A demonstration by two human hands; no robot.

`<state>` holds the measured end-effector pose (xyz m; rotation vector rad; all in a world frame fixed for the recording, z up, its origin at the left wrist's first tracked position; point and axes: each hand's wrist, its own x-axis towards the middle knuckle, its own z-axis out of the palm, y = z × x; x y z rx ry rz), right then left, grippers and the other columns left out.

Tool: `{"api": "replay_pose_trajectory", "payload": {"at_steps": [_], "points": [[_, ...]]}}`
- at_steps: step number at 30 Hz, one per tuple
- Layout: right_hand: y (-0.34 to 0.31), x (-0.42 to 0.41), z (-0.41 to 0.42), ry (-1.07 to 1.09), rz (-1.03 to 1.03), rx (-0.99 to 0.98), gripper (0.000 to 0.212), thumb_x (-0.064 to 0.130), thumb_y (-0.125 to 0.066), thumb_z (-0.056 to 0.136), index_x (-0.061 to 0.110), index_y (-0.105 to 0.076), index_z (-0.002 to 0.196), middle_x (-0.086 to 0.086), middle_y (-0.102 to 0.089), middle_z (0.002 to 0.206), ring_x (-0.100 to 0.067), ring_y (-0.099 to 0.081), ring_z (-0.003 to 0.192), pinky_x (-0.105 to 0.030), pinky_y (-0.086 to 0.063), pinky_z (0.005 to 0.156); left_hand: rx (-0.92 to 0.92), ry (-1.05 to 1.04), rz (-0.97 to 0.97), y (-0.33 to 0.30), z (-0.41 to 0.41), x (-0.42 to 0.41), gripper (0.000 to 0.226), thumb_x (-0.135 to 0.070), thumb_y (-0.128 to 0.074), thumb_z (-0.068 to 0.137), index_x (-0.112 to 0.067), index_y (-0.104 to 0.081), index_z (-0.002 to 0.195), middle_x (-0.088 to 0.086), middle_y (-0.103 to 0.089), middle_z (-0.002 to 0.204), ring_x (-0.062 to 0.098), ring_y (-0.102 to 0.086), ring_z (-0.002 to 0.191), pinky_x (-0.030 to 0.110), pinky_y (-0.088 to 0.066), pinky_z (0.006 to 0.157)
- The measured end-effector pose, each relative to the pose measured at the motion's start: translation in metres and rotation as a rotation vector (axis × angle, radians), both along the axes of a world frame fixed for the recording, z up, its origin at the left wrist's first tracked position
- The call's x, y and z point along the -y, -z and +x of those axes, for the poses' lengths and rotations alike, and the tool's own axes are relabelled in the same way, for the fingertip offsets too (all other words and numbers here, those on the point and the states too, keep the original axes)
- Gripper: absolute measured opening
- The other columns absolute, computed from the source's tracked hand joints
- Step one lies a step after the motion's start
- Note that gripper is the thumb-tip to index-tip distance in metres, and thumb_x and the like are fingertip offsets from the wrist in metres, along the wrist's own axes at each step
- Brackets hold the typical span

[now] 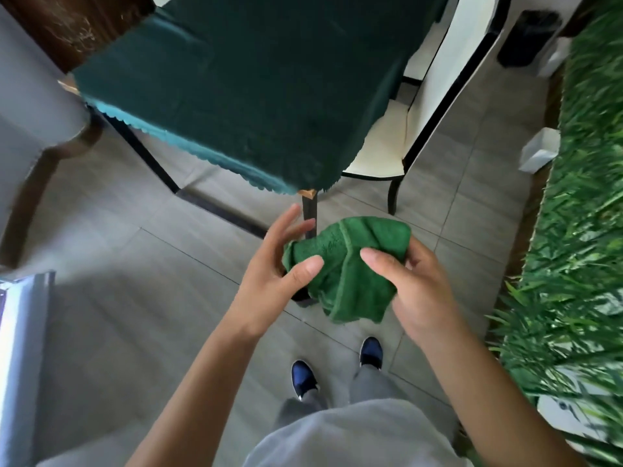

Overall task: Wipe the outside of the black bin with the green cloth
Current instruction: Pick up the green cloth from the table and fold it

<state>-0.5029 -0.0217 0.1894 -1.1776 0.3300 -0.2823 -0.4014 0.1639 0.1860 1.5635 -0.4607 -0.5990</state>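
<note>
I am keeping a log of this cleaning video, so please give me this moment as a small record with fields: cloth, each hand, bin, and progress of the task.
cloth: green cloth, bunched, held in the air in front of the body
left hand: thumb pinches the cloth's left end, fingers extended
right hand: grips the cloth's right side
bin: black bin on the floor at far upper right, beyond the white chair
contact between cloth and bin: none
progress: wiping not yet begun

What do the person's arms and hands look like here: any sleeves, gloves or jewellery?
Both forearms are bare up to the frame's bottom edge, with no sleeves in view. The left hand and right hand wear no gloves; no rings, watch or markings are visible.
</note>
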Motion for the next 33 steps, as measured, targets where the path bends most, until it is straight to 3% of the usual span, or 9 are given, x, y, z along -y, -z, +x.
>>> {"api": "replay_pose_trajectory", "payload": {"at_steps": [3,7,12,15,17,20,27,30,33], "points": [[0.000,-0.006,-0.007,0.070,-0.163,-0.076,0.024,0.031,-0.082,0.083,0.030,-0.078,0.107,0.001,-0.081,0.104,-0.016,-0.078,0.096,-0.027,-0.062,0.076,-0.175,0.102,-0.099,0.007,-0.005,0.009,0.074,-0.037,-0.083,0.087,-0.022,-0.049,0.151,0.000,-0.068,0.137,0.018,-0.066,0.125,0.028,-0.056,0.095],[0.015,0.002,-0.019,0.170,-0.468,-0.262,0.023,0.040,-0.082,0.081,0.034,-0.075,0.102,0.008,-0.080,0.095,-0.010,-0.077,0.089,-0.029,-0.064,0.074,-0.137,-0.081,-0.109,0.019,-0.020,0.022,0.043,-0.013,-0.077,0.088,-0.015,-0.069,0.131,0.004,-0.077,0.119,0.020,-0.073,0.110,0.029,-0.058,0.090],[0.049,0.023,-0.036,-0.044,0.234,-0.316,0.026,0.028,-0.081,0.080,0.031,-0.080,0.106,-0.005,-0.081,0.110,-0.024,-0.078,0.102,-0.033,-0.063,0.078,-0.276,-0.083,-0.168,0.025,-0.038,0.039,0.049,-0.019,-0.080,0.085,-0.027,-0.070,0.132,0.013,-0.072,0.126,0.030,-0.069,0.117,0.037,-0.058,0.096],[0.078,0.028,-0.056,-0.105,0.556,-0.288,0.064,0.042,-0.088,0.076,0.012,-0.070,0.130,-0.021,-0.071,0.129,-0.035,-0.072,0.115,-0.044,-0.061,0.087,-0.341,-0.026,-0.125,0.029,-0.057,0.056,0.056,-0.022,-0.078,0.087,-0.029,-0.063,0.140,0.010,-0.070,0.132,0.029,-0.068,0.121,0.040,-0.058,0.098],[0.096,0.031,-0.071,-0.102,0.702,-0.314,0.085,0.047,-0.096,0.063,0.009,-0.068,0.133,-0.023,-0.069,0.133,-0.038,-0.071,0.116,-0.048,-0.061,0.089,-0.155,0.034,0.098,0.032,-0.065,0.067,0.059,-0.024,-0.075,0.093,-0.030,-0.054,0.148,0.000,-0.070,0.132,0.021,-0.068,0.121,0.040,-0.058,0.100],[0.121,0.040,-0.094,-0.139,0.800,-0.281,0.078,0.037,-0.092,0.071,0.007,-0.064,0.137,-0.027,-0.064,0.137,-0.042,-0.067,0.120,-0.055,-0.056,0.099,0.289,0.113,0.572,0.038,-0.077,0.083,0.064,-0.031,-0.070,0.097,-0.040,-0.041,0.154,-0.008,-0.068,0.130,0.017,-0.068,0.117,0.043,-0.058,0.098],[0.139,0.071,-0.115,0.041,0.478,-0.471,0.046,0.011,-0.083,0.080,0.020,-0.071,0.124,-0.016,-0.077,0.119,-0.036,-0.076,0.105,-0.040,-0.064,0.078,0.273,0.248,0.577,0.071,-0.082,0.107,0.072,-0.033,-0.074,0.095,-0.043,-0.036,0.155,-0.012,-0.059,0.142,0.010,-0.060,0.125,0.031,-0.055,0.101],[0.147,0.094,-0.109,0.128,0.277,-0.554,0.027,0.006,-0.080,0.085,0.016,-0.076,0.110,-0.004,-0.082,0.097,-0.028,-0.079,0.092,-0.025,-0.061,0.064,0.188,0.214,0.620,0.097,-0.067,0.114,0.077,-0.031,-0.079,0.091,-0.044,-0.037,0.154,-0.011,-0.072,0.117,-0.001,-0.070,0.096,0.019,-0.059,0.083],[0.172,0.118,-0.096,0.194,0.250,-0.590,0.018,0.009,-0.081,0.085,0.018,-0.078,0.100,-0.004,-0.082,0.096,-0.024,-0.080,0.085,-0.028,-0.063,0.065,0.114,0.146,0.568,0.130,-0.036,0.119,0.081,-0.033,-0.081,0.088,-0.040,-0.035,0.154,-0.016,-0.073,0.103,-0.007,-0.070,0.092,0.008,-0.052,0.077]]}}
